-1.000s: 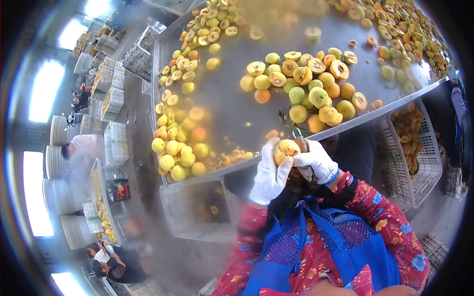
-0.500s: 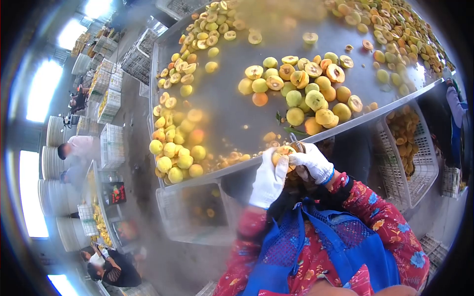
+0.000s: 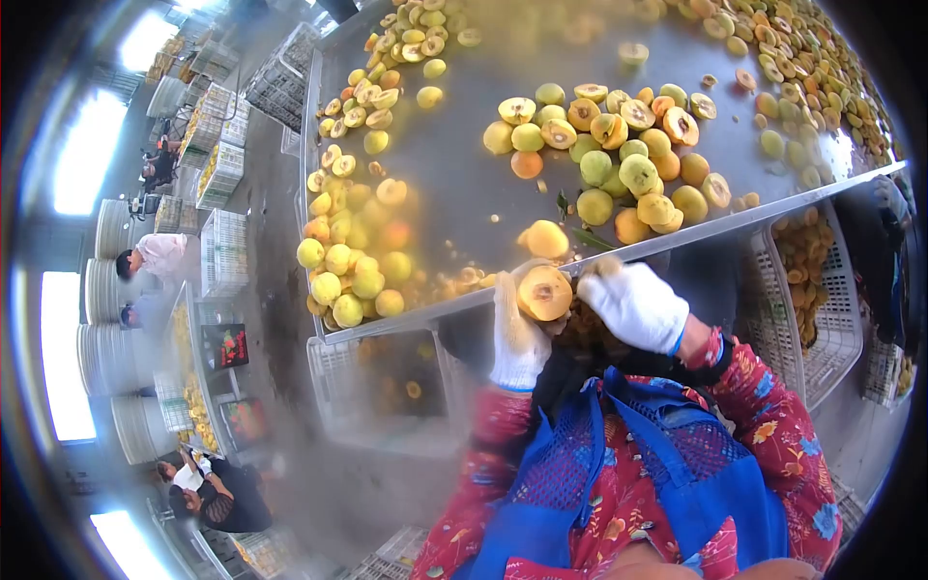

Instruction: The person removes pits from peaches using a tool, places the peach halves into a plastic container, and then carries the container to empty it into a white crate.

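Note:
My left hand (image 3: 519, 340), in a white glove with a wet, yellowed front, is closed around a peach half (image 3: 544, 293) just below the table's edge. The cut face of that half is turned up, with a brown hollow or stone at its middle. To its right is my right hand (image 3: 638, 307), gloved in white, its fingers curled together and slightly blurred; what they hold is hidden. Another yellow peach piece (image 3: 544, 239) sits at the table rim just above my left hand. A pile of whole and halved peaches (image 3: 619, 174) lies on the metal table (image 3: 454, 184) beyond both hands.
More peaches (image 3: 362, 275) lie along the table's left side, and many halves (image 3: 812, 77) cover the far right. Under the table stand a crate of fruit (image 3: 807, 280) and a pale crate (image 3: 382, 387). Stacked crates and several people are at left.
My hands have moved apart, the right one to the right. The peach half in my left hand now shows its cut face. A yellow piece now sits at the rim; the metal tool has gone from sight.

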`<state>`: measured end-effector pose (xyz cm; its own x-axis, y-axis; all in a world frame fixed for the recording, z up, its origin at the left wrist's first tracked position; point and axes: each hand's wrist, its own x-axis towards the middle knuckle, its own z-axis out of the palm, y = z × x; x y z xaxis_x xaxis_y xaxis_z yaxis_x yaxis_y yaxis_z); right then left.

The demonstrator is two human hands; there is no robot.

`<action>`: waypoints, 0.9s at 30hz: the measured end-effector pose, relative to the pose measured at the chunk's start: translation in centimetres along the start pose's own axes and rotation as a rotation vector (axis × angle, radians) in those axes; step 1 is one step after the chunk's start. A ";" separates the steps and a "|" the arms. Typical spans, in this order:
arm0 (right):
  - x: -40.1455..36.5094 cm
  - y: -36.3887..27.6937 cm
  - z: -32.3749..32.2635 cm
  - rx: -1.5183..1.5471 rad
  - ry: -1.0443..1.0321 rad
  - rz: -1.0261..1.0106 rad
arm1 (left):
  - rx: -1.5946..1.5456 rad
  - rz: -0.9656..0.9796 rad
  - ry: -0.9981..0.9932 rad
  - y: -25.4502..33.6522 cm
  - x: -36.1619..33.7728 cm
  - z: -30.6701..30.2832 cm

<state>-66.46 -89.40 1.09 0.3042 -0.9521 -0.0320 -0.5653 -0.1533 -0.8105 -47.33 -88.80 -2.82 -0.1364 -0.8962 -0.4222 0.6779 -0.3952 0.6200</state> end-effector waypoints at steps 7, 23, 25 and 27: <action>-2.3 -2.4 1.5 -0.204 -0.146 -0.001 | 0.343 0.168 0.001 -1.7 -0.4 0.0; -2.2 -2.1 1.4 0.274 -0.341 0.363 | 0.930 0.376 0.026 -2.0 -1.3 -0.1; -2.7 2.5 3.0 -0.029 -0.216 -0.155 | 0.994 0.438 -0.163 -2.0 -0.5 -1.7; -2.9 0.8 2.6 0.016 -0.180 0.112 | 1.107 0.490 -0.257 -3.7 1.0 -5.4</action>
<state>-65.81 -86.05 -0.93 0.3730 -0.9000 -0.2255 -0.5918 -0.0436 -0.8049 -46.11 -87.13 -9.13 -0.2634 -0.9616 0.0767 -0.2616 0.1478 0.9538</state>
